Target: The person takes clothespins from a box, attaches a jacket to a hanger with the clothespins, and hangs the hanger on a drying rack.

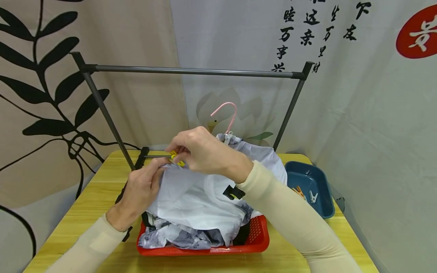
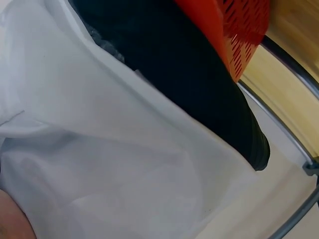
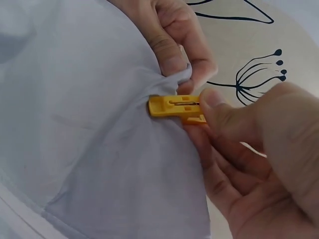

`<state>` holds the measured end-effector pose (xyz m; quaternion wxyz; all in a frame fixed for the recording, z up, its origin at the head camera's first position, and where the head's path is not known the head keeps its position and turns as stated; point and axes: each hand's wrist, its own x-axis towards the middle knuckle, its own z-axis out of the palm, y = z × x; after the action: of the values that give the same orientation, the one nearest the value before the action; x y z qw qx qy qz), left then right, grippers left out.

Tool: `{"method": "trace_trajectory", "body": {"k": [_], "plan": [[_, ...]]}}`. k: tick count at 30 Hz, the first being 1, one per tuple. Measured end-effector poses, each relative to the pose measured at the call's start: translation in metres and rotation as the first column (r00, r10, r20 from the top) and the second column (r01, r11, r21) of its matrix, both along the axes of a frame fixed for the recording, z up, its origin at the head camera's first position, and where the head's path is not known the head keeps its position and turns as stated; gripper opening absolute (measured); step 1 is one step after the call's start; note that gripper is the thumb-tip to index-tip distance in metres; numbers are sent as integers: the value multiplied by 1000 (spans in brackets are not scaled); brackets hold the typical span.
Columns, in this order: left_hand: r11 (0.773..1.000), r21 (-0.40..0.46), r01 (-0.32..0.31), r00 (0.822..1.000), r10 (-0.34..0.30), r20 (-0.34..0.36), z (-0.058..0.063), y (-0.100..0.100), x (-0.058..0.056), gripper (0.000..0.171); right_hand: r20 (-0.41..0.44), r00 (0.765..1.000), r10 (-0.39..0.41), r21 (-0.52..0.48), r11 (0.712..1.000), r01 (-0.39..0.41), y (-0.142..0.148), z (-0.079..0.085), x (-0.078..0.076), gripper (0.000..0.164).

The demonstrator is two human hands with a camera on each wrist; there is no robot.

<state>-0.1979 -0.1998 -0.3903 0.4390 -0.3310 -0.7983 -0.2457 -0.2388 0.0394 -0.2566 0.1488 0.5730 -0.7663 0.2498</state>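
Observation:
A white garment (image 1: 191, 193) hangs from a hanger with a pink hook (image 1: 235, 113). At its upper left edge my right hand (image 1: 208, 153) pinches a yellow clothespin (image 3: 174, 106) between thumb and fingers. In the right wrist view the clothespin's front end lies over the gathered cloth. Just beside it my left hand (image 1: 141, 189) pinches the garment's edge between thumb and finger. Only a bit of that hand shows at the lower left corner of the left wrist view, where the white cloth (image 2: 109, 174) fills much of the picture.
A red basket (image 1: 263, 231) with patterned and dark clothes stands under the garment. A dark metal rack (image 1: 191, 70) rises behind it on the wooden table (image 1: 112, 174). At the right, a blue tray (image 1: 312, 174) holds a white clothespin (image 1: 313, 196) and orange ones (image 1: 298, 191).

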Motion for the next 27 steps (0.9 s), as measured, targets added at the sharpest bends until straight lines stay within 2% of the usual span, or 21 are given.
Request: {"method": "trace_trajectory", "body": {"k": [5, 10, 14, 18, 22, 27], "plan": [[1000, -8, -14, 1000, 14, 4, 0, -1, 0, 41, 9, 998, -59, 58, 997, 58, 1, -4, 4, 28], [1000, -19, -25, 1000, 25, 9, 0, -3, 1, 40, -31, 994, -108, 48, 993, 109, 5, -8, 10, 43], [1000, -8, -29, 1000, 29, 13, 0, -4, 3, 41, -109, 985, -132, -20, 991, 131, 10, -11, 18, 47], [1000, 6, -29, 999, 29, 14, -1, -5, 3, 41, -172, 974, -148, -132, 983, 126, 19, -17, 25, 41], [999, 17, -36, 999, 36, 27, -1, -7, 4, 41, -168, 974, -149, -240, 965, 106, 30, -23, 30, 34], [998, 33, -47, 998, 46, 34, -2, -10, 5, 41, -122, 981, -150, -303, 947, 107, 46, -32, 31, 31]]}}
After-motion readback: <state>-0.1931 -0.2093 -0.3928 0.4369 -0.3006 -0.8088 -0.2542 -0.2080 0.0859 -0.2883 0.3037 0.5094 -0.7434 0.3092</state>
